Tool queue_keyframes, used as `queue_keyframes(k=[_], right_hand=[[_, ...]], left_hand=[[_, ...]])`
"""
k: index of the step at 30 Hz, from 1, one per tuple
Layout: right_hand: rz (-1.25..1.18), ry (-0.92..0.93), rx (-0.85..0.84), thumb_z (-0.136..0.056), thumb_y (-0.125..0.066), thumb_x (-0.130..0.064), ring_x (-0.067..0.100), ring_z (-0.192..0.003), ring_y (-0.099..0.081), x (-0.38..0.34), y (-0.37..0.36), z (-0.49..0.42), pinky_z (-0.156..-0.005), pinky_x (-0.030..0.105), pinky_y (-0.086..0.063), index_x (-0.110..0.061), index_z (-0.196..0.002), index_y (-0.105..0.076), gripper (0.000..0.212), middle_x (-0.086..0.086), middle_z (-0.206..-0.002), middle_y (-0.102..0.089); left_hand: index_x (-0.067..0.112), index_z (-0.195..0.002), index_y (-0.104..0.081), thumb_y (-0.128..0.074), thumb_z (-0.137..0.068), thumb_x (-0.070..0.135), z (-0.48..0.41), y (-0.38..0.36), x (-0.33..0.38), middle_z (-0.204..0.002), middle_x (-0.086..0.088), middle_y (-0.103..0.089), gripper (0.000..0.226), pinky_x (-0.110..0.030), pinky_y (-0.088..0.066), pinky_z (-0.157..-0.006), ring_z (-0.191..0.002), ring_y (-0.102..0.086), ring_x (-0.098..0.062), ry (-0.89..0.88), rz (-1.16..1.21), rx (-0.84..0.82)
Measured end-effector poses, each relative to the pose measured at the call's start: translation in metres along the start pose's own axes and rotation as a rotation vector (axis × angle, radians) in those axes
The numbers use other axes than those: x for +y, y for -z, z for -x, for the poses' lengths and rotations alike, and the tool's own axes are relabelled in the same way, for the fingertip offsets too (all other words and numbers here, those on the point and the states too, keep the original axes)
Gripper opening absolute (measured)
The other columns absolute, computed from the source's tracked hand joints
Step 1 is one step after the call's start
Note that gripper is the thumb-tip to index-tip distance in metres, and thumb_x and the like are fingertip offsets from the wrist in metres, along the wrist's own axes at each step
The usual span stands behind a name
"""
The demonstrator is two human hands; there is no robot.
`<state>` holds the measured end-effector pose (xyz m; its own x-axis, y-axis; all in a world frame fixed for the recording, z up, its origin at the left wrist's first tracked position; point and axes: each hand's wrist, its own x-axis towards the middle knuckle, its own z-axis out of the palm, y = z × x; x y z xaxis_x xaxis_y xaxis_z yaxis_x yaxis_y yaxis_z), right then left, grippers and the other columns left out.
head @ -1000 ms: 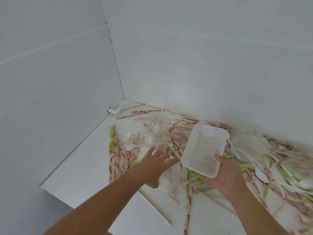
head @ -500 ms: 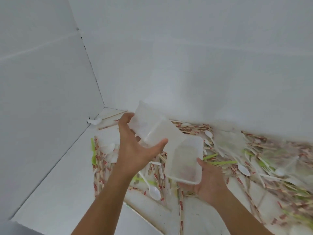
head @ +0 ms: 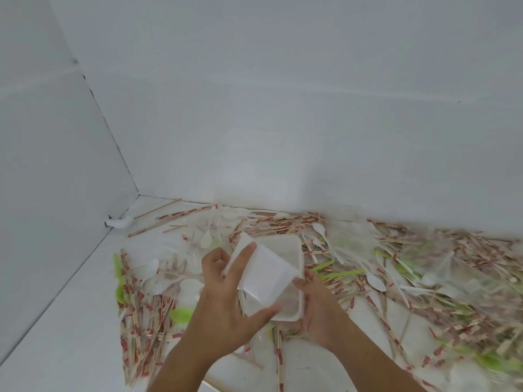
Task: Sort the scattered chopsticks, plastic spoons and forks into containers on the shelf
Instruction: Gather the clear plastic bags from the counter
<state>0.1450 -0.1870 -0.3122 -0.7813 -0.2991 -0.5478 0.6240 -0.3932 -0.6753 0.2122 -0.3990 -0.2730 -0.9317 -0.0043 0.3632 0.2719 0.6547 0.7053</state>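
Note:
My left hand (head: 223,301) grips a clear plastic container (head: 263,275), tilted, with its bottom turned up toward me. It sits partly inside a second clear rectangular container (head: 294,250) that my right hand (head: 317,309) holds from below and at the near right corner. Beneath both hands the white shelf floor (head: 70,321) is littered with paper-wrapped wooden chopsticks (head: 147,315), white plastic spoons (head: 375,281), white forks (head: 407,274) and green cutlery (head: 119,281).
White walls close the shelf at the left and back, meeting in a corner (head: 138,193). A small white object (head: 120,222) lies near that corner. The litter thickens toward the right (head: 467,292). Bare shelf shows at the near left.
My left hand has carried its container rightward and down onto the one in my right hand, so the two now overlap. The view has shifted slightly.

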Motion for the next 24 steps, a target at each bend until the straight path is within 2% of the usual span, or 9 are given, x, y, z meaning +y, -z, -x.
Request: queue_keyframes(k=[2,4,7,10,13,15,18,22,24], right_hand=[[0.02,0.013,0.017,-0.071,-0.087,-0.021,0.047,-0.114,-0.067,0.001,0.0,0.0,-0.082,0.078,-0.05,-0.03,-0.137,-0.055,0.074,0.017,-0.131,-0.067],[0.047,0.014,0.029,-0.069,-0.087,-0.02,0.046,-0.114,-0.067,0.001,0.0,-0.001,-0.079,0.073,-0.054,-0.031,-0.138,-0.055,0.077,0.016,-0.13,-0.067],[0.066,0.015,0.061,-0.067,-0.085,-0.019,0.044,-0.113,-0.067,0.001,0.0,0.0,-0.074,0.065,-0.058,-0.031,-0.138,-0.055,0.079,0.015,-0.129,-0.066],[0.077,0.027,0.054,-0.064,-0.087,-0.024,0.044,-0.112,-0.068,-0.001,-0.001,0.002,-0.074,0.064,-0.058,-0.031,-0.141,-0.054,0.083,0.014,-0.129,-0.067],[0.056,0.007,0.007,-0.075,-0.083,-0.03,0.044,-0.111,-0.07,-0.005,-0.001,0.007,-0.08,0.066,-0.057,-0.025,-0.139,-0.059,0.068,0.015,-0.129,-0.069],[0.005,-0.03,-0.045,-0.087,-0.076,-0.034,0.047,-0.116,-0.067,-0.008,0.002,0.009,-0.088,0.067,-0.055,-0.02,-0.141,-0.059,0.058,0.017,-0.133,-0.067],[-0.086,-0.066,-0.153,-0.092,-0.067,-0.034,0.049,-0.124,-0.06,-0.011,0.004,0.013,-0.091,0.061,-0.053,-0.008,-0.142,-0.059,0.056,0.024,-0.139,-0.061],[-0.248,-0.079,-0.185,-0.103,-0.046,-0.043,0.054,-0.138,-0.045,-0.01,0.011,0.013,-0.103,0.063,-0.042,-0.004,-0.15,-0.048,0.06,0.029,-0.151,-0.047],[-0.265,-0.112,-0.181,-0.105,-0.047,-0.041,0.055,-0.139,-0.042,-0.009,0.016,0.011,-0.107,0.067,-0.036,-0.003,-0.152,-0.045,0.06,0.03,-0.153,-0.045]], left_hand=[[0.058,-0.151,-0.027,-0.066,-0.076,0.082,-0.001,0.008,0.007,-0.151,0.016,-0.006,0.088,-0.026,-0.045,-0.102,-0.135,-0.034,-0.003,-0.003,0.0,-0.029],[0.053,-0.145,-0.037,-0.059,-0.088,0.075,-0.008,0.017,0.017,-0.159,0.017,-0.005,0.065,-0.018,-0.044,-0.098,-0.139,-0.029,0.009,-0.026,0.0,-0.031],[0.044,-0.136,-0.044,-0.05,-0.104,0.051,-0.02,0.025,0.025,-0.157,0.022,-0.026,0.034,-0.029,-0.051,-0.1,-0.141,-0.037,0.002,-0.044,0.011,-0.036],[0.047,-0.142,-0.044,-0.063,-0.101,0.033,-0.03,0.028,0.024,-0.137,0.031,-0.038,0.047,-0.035,-0.057,-0.094,-0.129,-0.046,-0.001,-0.016,0.052,-0.092],[0.035,-0.116,-0.07,-0.078,-0.09,0.017,-0.036,0.029,0.026,-0.118,0.022,-0.046,0.033,-0.037,-0.061,-0.085,-0.117,-0.054,-0.011,-0.017,0.094,-0.051],[0.026,-0.1,-0.076,-0.076,-0.09,0.015,-0.037,0.027,0.028,-0.111,0.015,-0.05,0.015,-0.032,-0.06,-0.079,-0.109,-0.059,-0.016,-0.089,0.109,0.052],[0.025,-0.093,-0.078,-0.072,-0.092,0.016,-0.031,0.013,0.024,-0.102,0.013,-0.053,0.011,-0.021,-0.049,-0.074,-0.095,-0.06,-0.01,-0.182,0.018,0.067],[0.026,-0.091,-0.076,-0.072,-0.089,0.015,-0.014,-0.013,0.008,-0.093,0.011,-0.051,0.011,-0.024,-0.044,-0.068,-0.091,-0.051,-0.01,-0.245,-0.167,0.024],[0.027,-0.087,-0.075,-0.075,-0.085,0.015,-0.007,-0.019,0.001,-0.093,0.014,-0.048,0.013,-0.027,-0.045,-0.065,-0.092,-0.048,-0.009,-0.267,-0.2,-0.002]])
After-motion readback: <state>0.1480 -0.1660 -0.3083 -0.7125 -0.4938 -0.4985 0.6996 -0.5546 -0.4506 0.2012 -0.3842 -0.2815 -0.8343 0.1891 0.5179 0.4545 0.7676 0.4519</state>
